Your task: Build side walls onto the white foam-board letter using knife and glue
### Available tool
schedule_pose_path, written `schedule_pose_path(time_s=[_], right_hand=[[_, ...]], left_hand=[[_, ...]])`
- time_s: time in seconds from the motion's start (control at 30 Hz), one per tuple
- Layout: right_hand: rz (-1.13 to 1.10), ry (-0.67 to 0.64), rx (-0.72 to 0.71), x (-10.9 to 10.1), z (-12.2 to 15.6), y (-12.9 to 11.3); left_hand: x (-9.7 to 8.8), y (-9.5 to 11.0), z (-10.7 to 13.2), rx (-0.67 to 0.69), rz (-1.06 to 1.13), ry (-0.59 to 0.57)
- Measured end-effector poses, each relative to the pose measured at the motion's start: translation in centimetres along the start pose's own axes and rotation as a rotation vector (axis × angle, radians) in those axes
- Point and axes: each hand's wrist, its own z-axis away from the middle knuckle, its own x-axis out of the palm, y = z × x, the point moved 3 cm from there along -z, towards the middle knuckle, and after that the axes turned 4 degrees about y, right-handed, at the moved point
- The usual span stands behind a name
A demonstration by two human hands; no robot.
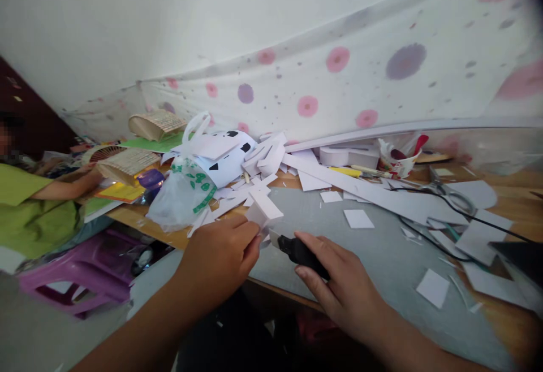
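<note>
My left hand (220, 253) is closed on a small white foam-board piece (263, 209), pinching it at its lower edge above the grey cutting mat (382, 247). My right hand (339, 281) grips a black utility knife (297, 250). The knife's blade end points left toward the white piece and lies close under it. Both hands are near the mat's front edge.
White foam-board scraps (358, 218) litter the mat and wooden table (521, 197). A plastic bag (182, 194), a paper cup with tools (396, 163), scissors (449, 194) and a black cable (428, 236) lie around. A person in green (29, 208) sits at left by a purple stool (72, 281).
</note>
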Motion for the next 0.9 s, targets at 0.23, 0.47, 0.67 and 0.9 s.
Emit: schedule_pose_path(time_s=[0.23,0.47,0.67,0.9], right_hand=[[-0.480,-0.064,0.281,1.3,0.7,-0.9],[-1.288,-0.124,0.704,4.8,1.6,-2.8],[-1.260,-0.084,0.756,5.1,1.9,-3.0],[-1.217,-0.071,0.815,5.2,2.1,-3.3]], left_hand=[[0.1,-0.2,0.9,0.022,0.030,0.029],[-0.1,-0.4,1.8,0.009,0.122,-0.004],[0.0,-0.6,2.5,-0.010,0.168,0.002],[0.3,-0.6,2.6,-0.005,0.169,0.005]])
